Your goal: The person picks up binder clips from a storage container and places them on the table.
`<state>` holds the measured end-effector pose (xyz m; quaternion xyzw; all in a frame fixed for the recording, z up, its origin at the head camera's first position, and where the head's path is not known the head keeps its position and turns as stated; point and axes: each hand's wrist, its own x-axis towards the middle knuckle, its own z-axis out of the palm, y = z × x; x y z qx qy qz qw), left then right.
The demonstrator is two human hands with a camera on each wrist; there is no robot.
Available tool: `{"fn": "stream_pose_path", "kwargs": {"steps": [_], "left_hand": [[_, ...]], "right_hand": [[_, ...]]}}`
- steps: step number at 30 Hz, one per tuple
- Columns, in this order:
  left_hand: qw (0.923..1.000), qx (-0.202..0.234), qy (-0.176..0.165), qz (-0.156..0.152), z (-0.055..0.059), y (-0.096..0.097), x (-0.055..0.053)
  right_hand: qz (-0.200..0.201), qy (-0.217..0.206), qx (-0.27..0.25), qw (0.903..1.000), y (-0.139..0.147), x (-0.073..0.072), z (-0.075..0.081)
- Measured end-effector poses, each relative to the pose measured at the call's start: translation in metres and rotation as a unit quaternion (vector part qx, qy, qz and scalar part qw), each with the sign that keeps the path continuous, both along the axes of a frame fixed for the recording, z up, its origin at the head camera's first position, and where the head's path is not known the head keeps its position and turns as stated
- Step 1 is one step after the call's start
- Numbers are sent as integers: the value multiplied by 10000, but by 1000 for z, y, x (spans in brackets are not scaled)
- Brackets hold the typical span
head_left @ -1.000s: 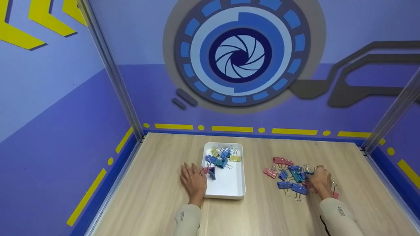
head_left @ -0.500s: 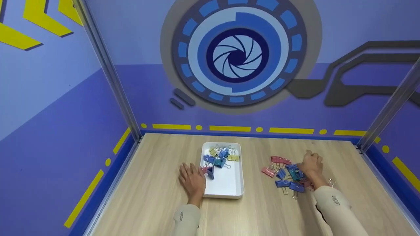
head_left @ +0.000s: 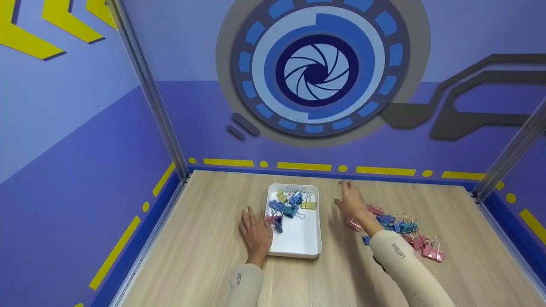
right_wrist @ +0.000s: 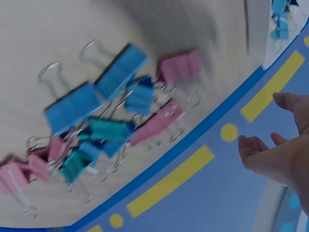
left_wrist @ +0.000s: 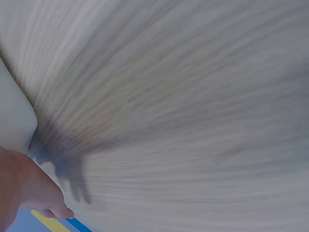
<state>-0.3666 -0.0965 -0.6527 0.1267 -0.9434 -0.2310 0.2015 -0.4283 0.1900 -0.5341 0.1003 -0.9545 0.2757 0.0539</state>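
Observation:
A white tray (head_left: pixel 294 249) holds several binder clips (head_left: pixel 288 209) in yellow, blue, teal and pink. My left hand (head_left: pixel 256 232) lies against the tray's left side, fingers spread; part of that hand (left_wrist: pixel 34 186) shows beside the tray wall (left_wrist: pixel 14 111) in the left wrist view. Between the tray and a loose pile of clips (head_left: pixel 403 226), my right hand (head_left: pixel 353 202) hovers with fingers extended. In the right wrist view the right hand (right_wrist: pixel 280 152) has thumb and fingers apart, with nothing seen between them. Its forearm hides part of the pile.
The pile has pink clips (right_wrist: pixel 178 66), blue clips (right_wrist: pixel 120 70) and teal clips (right_wrist: pixel 104 129), some overlapping with handles sticking up. Blue panel walls (head_left: pixel 192 123) and metal posts (head_left: pixel 149 94) bound the wooden table (head_left: pixel 204 238).
My right hand has lifted from the pile's right side and swung left across it toward the tray. The left hand stays at the tray, whose clips look the same.

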Motion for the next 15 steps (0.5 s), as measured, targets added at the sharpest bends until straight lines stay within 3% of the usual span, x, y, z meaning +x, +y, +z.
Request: {"fn": "stream_pose_path", "kwargs": {"steps": [8, 15], "left_hand": [[9999, -30, -55, -104, 6, 4, 5], [9997, 140, -151, -94, -2, 10, 15]], "right_hand": [[602, 185, -151, 9979, -26, 2, -17], [887, 464, 92, 9949, -38, 6, -28]]}}
